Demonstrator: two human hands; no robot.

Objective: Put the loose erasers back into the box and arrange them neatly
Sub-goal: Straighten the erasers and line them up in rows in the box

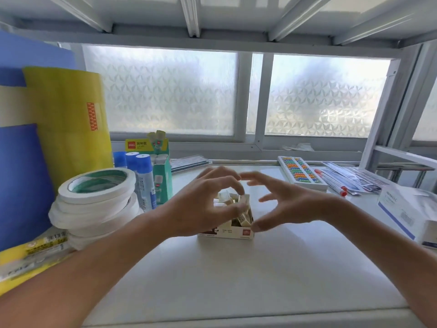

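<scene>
A small cream eraser box with a red logo sits on the white shelf, in the middle of the view. Several wrapped erasers stand jumbled and tilted inside it. My left hand hovers over the box's left side, and its thumb and forefinger pinch one eraser at the top of the pile. My right hand is spread on the box's right side, its thumb touching the right front corner and its fingers arched above. Part of the box is hidden behind my left hand.
A stack of white tape rolls and blue glue sticks with a green glue box stand left. Yellow and blue rolls rise behind. An abacus, pens and packets lie to the right, before a frosted window.
</scene>
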